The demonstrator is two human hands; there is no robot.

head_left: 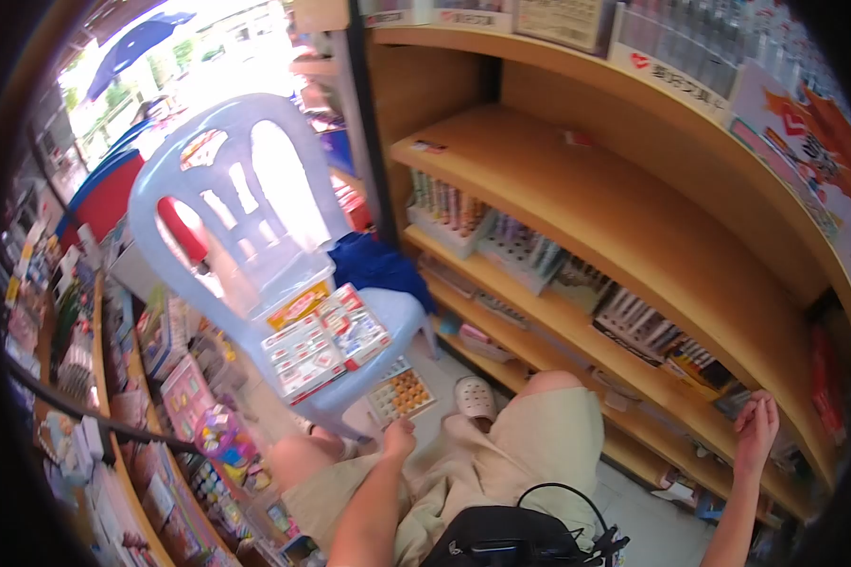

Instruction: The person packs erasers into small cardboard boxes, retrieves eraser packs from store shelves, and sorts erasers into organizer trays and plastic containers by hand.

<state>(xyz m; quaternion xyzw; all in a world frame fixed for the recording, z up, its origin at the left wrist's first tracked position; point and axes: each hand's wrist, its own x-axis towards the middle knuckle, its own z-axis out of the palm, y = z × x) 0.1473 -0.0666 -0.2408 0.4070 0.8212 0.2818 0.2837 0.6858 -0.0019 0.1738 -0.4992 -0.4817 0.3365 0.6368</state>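
Observation:
My left hand (399, 438) is closed over my lap, beside a shallow tray of round brown and tan items (403, 394) on the floor; what it holds, if anything, is hidden. My right hand (756, 427) is raised at the shelf's right end, fingers curled together, with nothing visible in them. It is nearest the front edge of a wooden shelf board (633, 241). Ahead, a light-blue plastic chair (402, 317) bears two white-and-red boxes of small packs, one box (303, 359) left of the other box (354, 326), and a clear container (288, 279).
Pens in holders (449, 208) and dark-capped markers (633, 326) line the lower shelf. Clear display boxes (676, 47) stand on the top shelf. Stocked racks (161, 491) run along the left. A dark-blue cloth (378, 265) lies by the chair.

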